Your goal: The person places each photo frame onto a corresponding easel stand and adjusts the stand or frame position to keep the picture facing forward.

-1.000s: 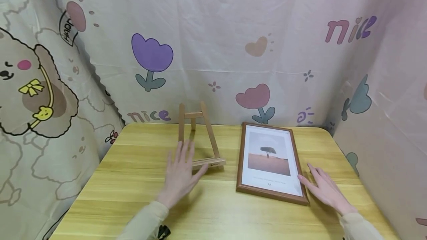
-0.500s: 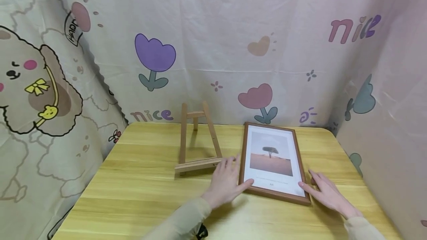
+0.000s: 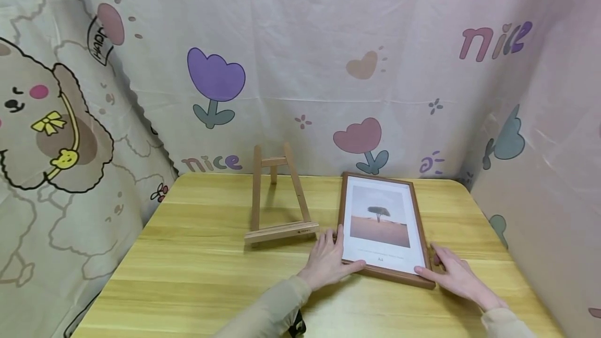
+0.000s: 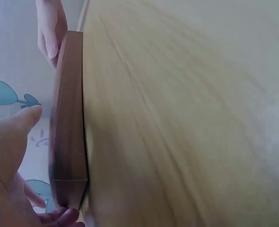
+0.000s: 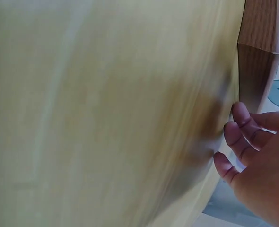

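Observation:
A brown wooden picture frame [image 3: 379,241] with a lone-tree print lies face up on the table, right of the middle. My left hand [image 3: 325,265] grips its near left corner, thumb over the near edge and fingers along the left side. At the near right, my right hand [image 3: 456,278] holds the frame with its thumb on the face and fingers against the right side. In the left wrist view, fingertips [image 4: 66,216] curl at the bottom of the frame's corner. The right wrist view has bent fingers [image 5: 246,142] low beside the frame's side.
A small wooden easel [image 3: 281,231] stands on the table [image 3: 197,275], just left of the frame. Behind the table hangs a printed curtain [image 3: 300,67], with more of it along both sides.
My left hand has moved right, from in front of the easel to the frame's near left corner. My right hand has drawn closer onto the frame's right edge.

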`<control>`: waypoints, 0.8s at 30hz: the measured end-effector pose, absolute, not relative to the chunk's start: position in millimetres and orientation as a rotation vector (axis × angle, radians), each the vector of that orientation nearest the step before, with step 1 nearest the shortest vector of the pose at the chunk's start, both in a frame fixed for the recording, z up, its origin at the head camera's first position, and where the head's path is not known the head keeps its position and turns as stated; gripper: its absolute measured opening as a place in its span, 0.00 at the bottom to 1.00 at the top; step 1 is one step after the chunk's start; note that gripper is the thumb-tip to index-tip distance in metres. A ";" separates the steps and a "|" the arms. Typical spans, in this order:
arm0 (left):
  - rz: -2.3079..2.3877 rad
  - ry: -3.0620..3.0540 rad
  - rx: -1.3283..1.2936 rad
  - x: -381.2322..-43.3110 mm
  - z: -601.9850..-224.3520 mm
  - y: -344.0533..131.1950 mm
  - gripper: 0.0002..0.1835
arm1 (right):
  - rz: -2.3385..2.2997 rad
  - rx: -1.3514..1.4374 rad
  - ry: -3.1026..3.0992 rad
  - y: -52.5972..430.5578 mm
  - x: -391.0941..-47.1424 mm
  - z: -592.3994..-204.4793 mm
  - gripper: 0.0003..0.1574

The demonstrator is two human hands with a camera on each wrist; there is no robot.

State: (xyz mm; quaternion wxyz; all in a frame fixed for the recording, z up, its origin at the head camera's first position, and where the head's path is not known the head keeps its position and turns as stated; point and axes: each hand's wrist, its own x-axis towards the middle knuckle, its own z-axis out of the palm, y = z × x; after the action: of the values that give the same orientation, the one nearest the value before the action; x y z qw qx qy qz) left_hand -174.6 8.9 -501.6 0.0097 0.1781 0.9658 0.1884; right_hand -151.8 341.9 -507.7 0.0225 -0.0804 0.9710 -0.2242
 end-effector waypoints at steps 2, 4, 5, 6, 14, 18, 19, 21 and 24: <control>0.596 3.005 0.547 -176.0 -503.9 9.1 0.61 | -0.707 -0.252 3.010 340.7 -151.4 -508.3 0.55; 0.612 2.997 0.537 -177.6 -506.8 8.8 0.63 | -0.719 -0.256 3.006 339.7 -151.0 -508.1 0.54; 0.620 2.993 0.533 -178.4 -508.2 8.7 0.63 | -0.723 -0.258 3.003 339.3 -150.8 -508.0 0.53; 0.622 2.988 0.527 -179.4 -509.7 8.7 0.64 | -0.723 -0.263 2.999 339.1 -150.7 -507.7 0.53; 0.702 2.931 0.488 -184.8 -514.8 7.5 0.68 | -0.671 -0.294 2.967 338.7 -150.8 -507.4 0.58; 0.712 2.930 0.485 -186.2 -515.0 5.7 0.68 | -0.695 -0.264 2.936 336.3 -150.1 -507.2 0.62; 0.714 2.932 0.484 -186.6 -515.2 5.2 0.68 | -0.700 -0.255 2.930 336.0 -150.1 -507.3 0.62; 0.724 2.939 0.484 -187.1 -515.4 4.5 0.66 | -0.712 -0.236 2.917 335.4 -150.0 -507.6 0.63; 0.746 2.944 0.485 -187.8 -516.2 3.5 0.65 | -0.726 -0.210 2.899 334.5 -149.7 -507.5 0.64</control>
State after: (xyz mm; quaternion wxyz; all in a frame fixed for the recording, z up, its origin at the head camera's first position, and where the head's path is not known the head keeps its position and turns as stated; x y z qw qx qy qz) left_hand -187.8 3.5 -516.2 0.0330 0.1577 0.9567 0.2423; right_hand -149.7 334.5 -507.5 0.0727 -0.0698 0.9651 -0.2418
